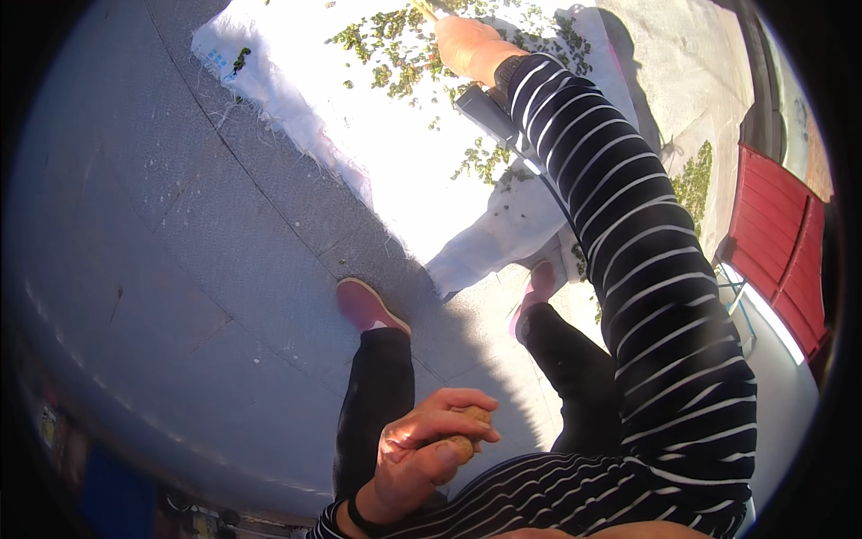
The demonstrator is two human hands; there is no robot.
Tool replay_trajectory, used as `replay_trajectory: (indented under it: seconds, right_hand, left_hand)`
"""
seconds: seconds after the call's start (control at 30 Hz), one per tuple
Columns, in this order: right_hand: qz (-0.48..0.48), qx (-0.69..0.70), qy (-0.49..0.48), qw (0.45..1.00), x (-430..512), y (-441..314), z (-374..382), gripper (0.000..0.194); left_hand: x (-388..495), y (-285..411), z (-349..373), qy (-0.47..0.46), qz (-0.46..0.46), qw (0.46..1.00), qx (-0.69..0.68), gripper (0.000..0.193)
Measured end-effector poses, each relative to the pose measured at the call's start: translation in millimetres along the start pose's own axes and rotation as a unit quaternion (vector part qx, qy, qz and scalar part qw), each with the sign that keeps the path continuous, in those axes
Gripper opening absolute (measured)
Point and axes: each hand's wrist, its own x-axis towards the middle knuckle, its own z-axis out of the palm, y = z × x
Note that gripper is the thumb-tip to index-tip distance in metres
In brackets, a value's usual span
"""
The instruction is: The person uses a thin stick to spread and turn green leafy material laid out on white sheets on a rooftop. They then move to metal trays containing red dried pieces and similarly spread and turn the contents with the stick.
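Observation:
My left hand point(424, 438), a dark band at its wrist, is held low in front of my body. Its fingers curl around two brown, wrinkled nuts point(477, 414) that look like walnuts. At the far end of my outstretched arm, my right hand point(468, 47) grips a thin pale stick point(424, 9), most of which runs out of the picture. That hand is over a white woven sheet point(397, 182) with frayed edges. Small green plant pieces point(397, 34), a few reddish, lie scattered on the sheet. Glare washes out much of its surface.
A dark grey box-shaped item point(488, 113) sits beside my right forearm. My pink shoes point(367, 303) stand on grey paving point(269, 269) near the sheet's corner. More green pieces point(693, 182) lie to the right, before a red panel point(774, 236) with thin supports.

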Motion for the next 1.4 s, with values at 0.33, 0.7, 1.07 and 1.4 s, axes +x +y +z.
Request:
replay_trajectory:
  seconds: [0.33, 0.7, 1.07, 1.4]
  right_hand:
    - [0.103, -0.044, 0.095, 0.989, 58, 82, -22, 0.023]
    - [-0.02, 0.023, -0.009, 0.999, 15, -30, 3, 0.021]
    - [0.01, 0.07, 0.022, 0.997, 2, -34, -3, 0.023]
    - [0.116, 0.229, 0.105, 0.961, -56, 13, 54, 0.025]
  left_hand:
    - [-7, 7, -12, 0.01, 0.012, 0.999, 0.039, 0.03]
    - [-1, 13, -1, 0.019, -0.015, 0.999, 0.031, 0.031]
    - [2, 6, 2, 0.018, -0.013, 1.0, 0.013, 0.029]
    - [6, -3, 13, 0.007, -0.036, 0.999, -0.009, 0.029]
